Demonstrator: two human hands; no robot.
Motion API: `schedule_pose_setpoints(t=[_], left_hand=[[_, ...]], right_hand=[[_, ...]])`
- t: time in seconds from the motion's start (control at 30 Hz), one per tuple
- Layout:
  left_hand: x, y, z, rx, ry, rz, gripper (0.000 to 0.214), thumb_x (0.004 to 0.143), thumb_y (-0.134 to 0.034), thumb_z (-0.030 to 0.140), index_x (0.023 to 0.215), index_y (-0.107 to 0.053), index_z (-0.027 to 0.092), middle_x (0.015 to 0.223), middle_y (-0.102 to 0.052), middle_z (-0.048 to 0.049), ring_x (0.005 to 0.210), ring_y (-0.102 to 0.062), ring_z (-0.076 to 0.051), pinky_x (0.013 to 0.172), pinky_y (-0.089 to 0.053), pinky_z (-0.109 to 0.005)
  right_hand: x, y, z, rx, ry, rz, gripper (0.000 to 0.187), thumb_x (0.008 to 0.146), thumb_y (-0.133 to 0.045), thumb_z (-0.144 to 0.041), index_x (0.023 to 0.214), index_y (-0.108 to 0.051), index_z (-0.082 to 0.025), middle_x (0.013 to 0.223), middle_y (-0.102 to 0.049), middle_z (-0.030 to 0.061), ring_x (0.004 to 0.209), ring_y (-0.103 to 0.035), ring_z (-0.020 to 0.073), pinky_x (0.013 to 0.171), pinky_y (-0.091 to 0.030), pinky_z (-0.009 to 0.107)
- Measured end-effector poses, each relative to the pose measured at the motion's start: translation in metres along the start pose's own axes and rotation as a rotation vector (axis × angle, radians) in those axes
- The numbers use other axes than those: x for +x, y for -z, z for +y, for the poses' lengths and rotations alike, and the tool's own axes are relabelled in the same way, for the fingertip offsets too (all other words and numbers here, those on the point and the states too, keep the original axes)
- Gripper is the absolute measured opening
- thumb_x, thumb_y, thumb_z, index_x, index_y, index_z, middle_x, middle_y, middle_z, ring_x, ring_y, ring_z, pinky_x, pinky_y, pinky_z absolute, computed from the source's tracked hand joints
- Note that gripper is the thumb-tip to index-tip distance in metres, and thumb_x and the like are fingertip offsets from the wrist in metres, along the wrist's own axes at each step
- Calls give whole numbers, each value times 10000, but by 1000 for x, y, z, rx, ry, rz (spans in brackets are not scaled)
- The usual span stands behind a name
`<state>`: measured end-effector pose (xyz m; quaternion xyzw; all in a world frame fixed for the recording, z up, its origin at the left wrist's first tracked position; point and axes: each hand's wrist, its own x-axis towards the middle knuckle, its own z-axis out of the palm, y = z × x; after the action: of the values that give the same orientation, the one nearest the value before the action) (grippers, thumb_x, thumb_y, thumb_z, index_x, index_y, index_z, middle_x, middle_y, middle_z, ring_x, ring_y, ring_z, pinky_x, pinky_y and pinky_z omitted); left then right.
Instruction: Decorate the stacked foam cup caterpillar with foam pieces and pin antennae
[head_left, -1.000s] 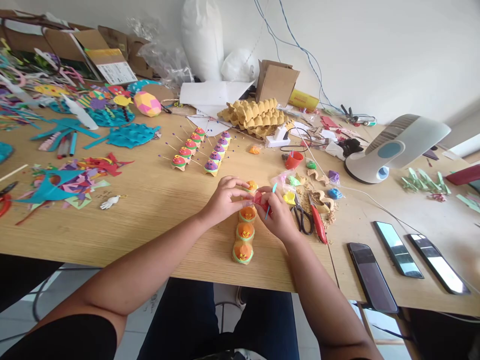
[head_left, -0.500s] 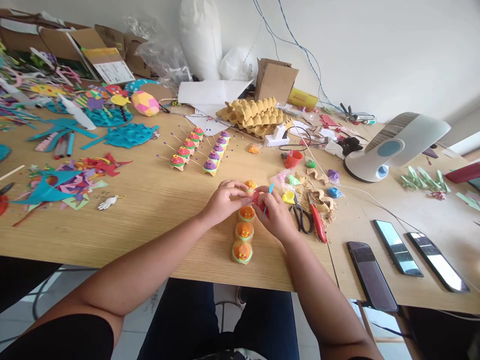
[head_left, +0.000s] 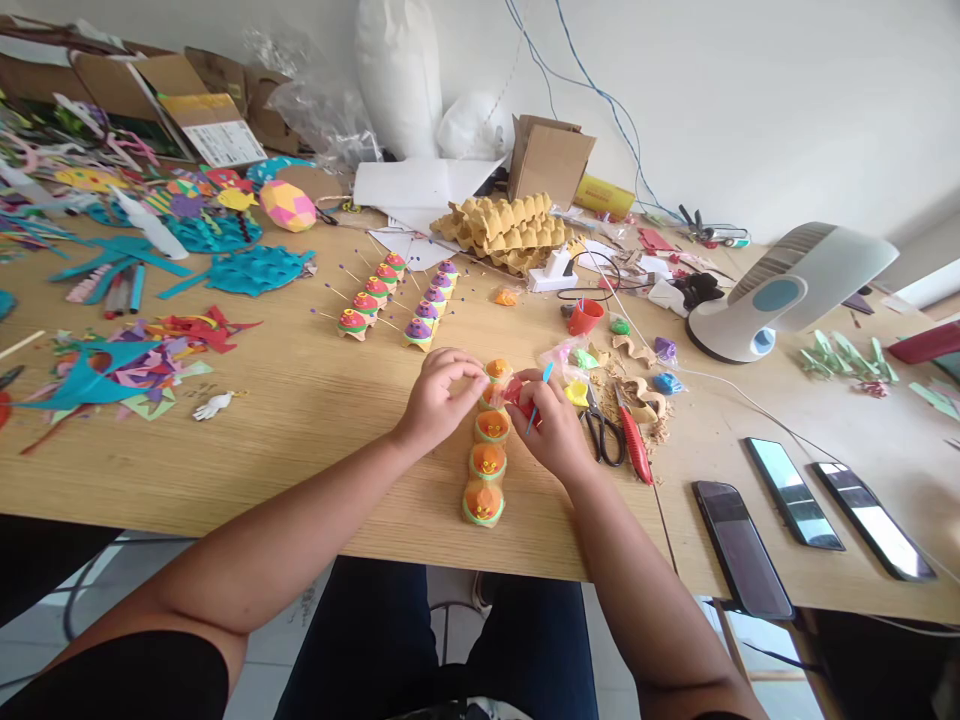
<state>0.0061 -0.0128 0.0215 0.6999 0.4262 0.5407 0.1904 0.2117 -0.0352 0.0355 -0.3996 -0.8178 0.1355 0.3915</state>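
A strip of egg-carton cups [head_left: 484,503], painted orange with green bands and small faces, runs away from me on the table. My right hand [head_left: 553,425] is closed above its far half. It holds a red lump of modelling clay [head_left: 514,390] in clear wrap, with a thin blue stick [head_left: 534,412] between the fingers. Left of the far cups, my left hand [head_left: 442,402] has thumb and forefinger pinched together. Whatever is in that pinch is too small to make out. The right hand partly covers the second cup from the far end.
Black-handled scissors [head_left: 604,436] and a red-handled cutter [head_left: 636,445] lie right of the strip, near clay lumps and carton scraps. Red-topped [head_left: 366,303] and purple-topped [head_left: 426,312] carton strips with pins stand farther back. Right are a fan [head_left: 780,295] and several phones [head_left: 741,548].
My left hand has drawn away to the left from the red clay, opening a gap between the hands. My right hand stays nearly in place with the clay and stick.
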Motion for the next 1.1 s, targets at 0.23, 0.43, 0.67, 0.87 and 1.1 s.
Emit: schedule_pose_setpoints(t=[0.23,0.43,0.67,0.87,1.1], left_hand=[[-5,-5,2,-362,295,-33,265,948,-566,445,1044,-616,203,1055,-703,-60,981,-669,-174,877,-536,-314],[-10,-6,13,-224,19,-60,459,847,-728,278,1242,-498,233,1094,-687,-63,1076,-648,-186,881,-502,-323],[-9,-5,11,-101,-5,-64,499,848,-732,305,1271,-480,226,1087,-709,-74,1103,-654,-210,871,-493,-345],[-13,-7,13,-131,8,-44,475,862,-722,301,1268,-481,244,1081,-731,-74,1127,-671,-226,953,-505,-401],[-14,-7,14,-137,-5,-35,435,873,-715,266,1254,-507,243,1063,-756,-63,1175,-656,-217,1109,-441,-454]], right_hand=[[0,-1,-2,59,-31,53,186,912,-607,-236,858,-430,-248,1163,-624,103,1011,-617,228,838,-514,393],[0,-5,-3,95,-25,72,171,923,-599,-234,876,-435,-248,1160,-617,97,1000,-617,215,803,-511,367],[0,-8,-4,100,-20,114,184,924,-611,-264,866,-438,-248,1139,-610,96,997,-612,213,807,-522,375],[0,-10,-4,111,-18,109,170,923,-610,-264,873,-448,-251,1136,-605,91,989,-608,211,813,-531,382],[0,-12,-4,138,-18,137,189,912,-628,-257,870,-445,-249,1102,-597,74,927,-591,192,780,-522,355]])
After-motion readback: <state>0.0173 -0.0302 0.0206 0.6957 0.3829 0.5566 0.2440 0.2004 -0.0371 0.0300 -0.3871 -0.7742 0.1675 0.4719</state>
